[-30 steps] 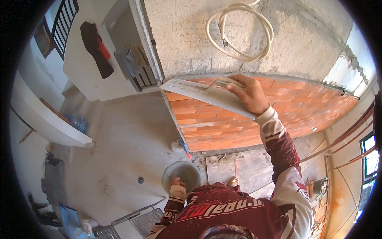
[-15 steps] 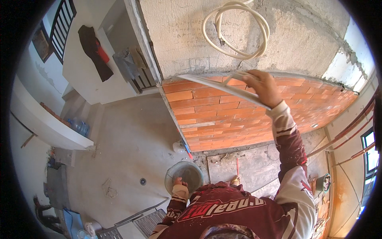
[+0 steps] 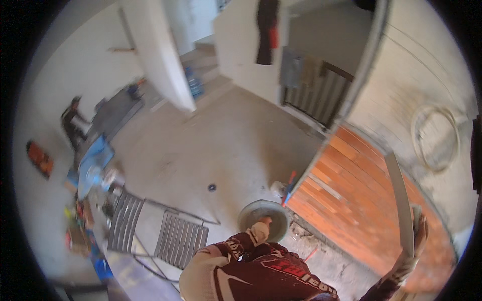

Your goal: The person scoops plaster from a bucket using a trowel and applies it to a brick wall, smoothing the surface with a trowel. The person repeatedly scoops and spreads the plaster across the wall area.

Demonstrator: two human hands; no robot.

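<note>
My right hand is closed on a long, light-coloured plastering float at the right. The float's narrow blade stands lengthwise in front of the orange brick wall, and whether it touches the bricks I cannot tell. Lower in the middle, my left hand reaches into a round grey bucket on the floor. Its fingers are smeared by motion, and what they hold, if anything, does not show. Grey contents are visible inside the bucket.
A coiled pale hose hangs on the plastered wall. Beside the brick edge lies a red-and-blue tool. Grey slatted chairs stand to my left, with clutter beyond them. Steps and a railing are at the back.
The view has swung left, so the wall and hose now sit farther right. My right hand has kept hold of the float, which now points upward. My left hand has moved deeper over the bucket.
</note>
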